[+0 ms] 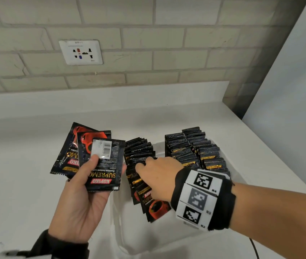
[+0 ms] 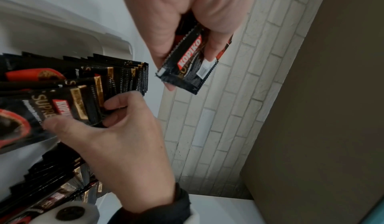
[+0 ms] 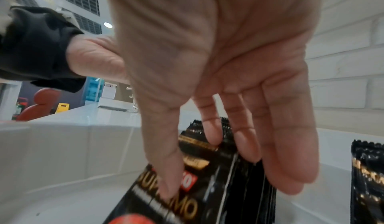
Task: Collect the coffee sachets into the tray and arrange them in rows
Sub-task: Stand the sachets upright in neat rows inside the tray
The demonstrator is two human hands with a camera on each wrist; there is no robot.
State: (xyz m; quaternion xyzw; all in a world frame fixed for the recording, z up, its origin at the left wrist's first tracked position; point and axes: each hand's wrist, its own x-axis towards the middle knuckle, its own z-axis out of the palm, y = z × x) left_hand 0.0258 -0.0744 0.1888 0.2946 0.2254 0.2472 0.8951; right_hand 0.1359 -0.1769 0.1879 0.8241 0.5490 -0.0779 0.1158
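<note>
A white tray (image 1: 158,148) on the white counter holds black Kopiko coffee sachets standing in rows: a left row (image 1: 139,150) and two fuller rows on the right (image 1: 191,146). My left hand (image 1: 107,165) is raised left of the tray and grips three fanned sachets (image 1: 85,146), thumb on the top one's barcode side. The left wrist view shows the held sachets (image 2: 187,66) in the left hand (image 2: 187,55). My right hand (image 1: 144,165) reaches into the left row, and the thumb (image 3: 166,170) presses the front sachet (image 3: 187,207) while the fingers (image 3: 247,142) dip behind several others.
A brick wall with a socket plate (image 1: 81,52) stands behind the counter. A white side panel (image 1: 288,90) closes the right. The tray's rim (image 2: 116,43) and wall (image 3: 62,145) lie left of the left row. A thin cable (image 1: 255,247) shows at the bottom right.
</note>
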